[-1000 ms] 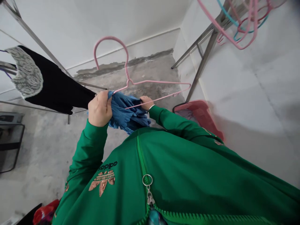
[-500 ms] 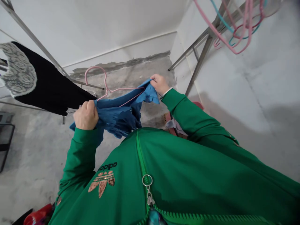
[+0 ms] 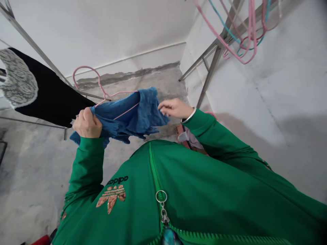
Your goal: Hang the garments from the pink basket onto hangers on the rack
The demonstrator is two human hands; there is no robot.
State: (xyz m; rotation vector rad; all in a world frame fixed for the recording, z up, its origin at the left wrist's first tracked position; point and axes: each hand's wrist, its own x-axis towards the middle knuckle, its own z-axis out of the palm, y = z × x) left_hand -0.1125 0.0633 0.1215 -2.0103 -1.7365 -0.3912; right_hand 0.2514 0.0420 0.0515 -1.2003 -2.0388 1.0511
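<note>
A blue garment point(image 3: 149, 107) with ruffled edges hangs over a pink clothes hanger point(image 3: 105, 94) in front of my body. My left hand point(image 3: 87, 123) is closed around the garment's left shoulder, where the hanger's arm runs under the cloth. The hanger's hook points up and to the left. On the right, the garment's other shoulder covers the end of the hanger. Just beside that edge is my right hand point(image 3: 175, 108), free of the cloth, its fingers loosely bent and apart from the thumb.
A black garment with a lace-patterned collar point(image 3: 43, 88) hangs at the left by a metal rack point(image 3: 33, 44). Several pink and blue hangers point(image 3: 240, 41) hang from a metal frame point(image 3: 214, 61) at upper right. Below my right forearm stands a box with things in it point(image 3: 187, 137).
My right hand has let go of the garment's right shoulder, which now drapes over the hanger's end. The hanger and garment have shifted left in view, still held by my left hand.
</note>
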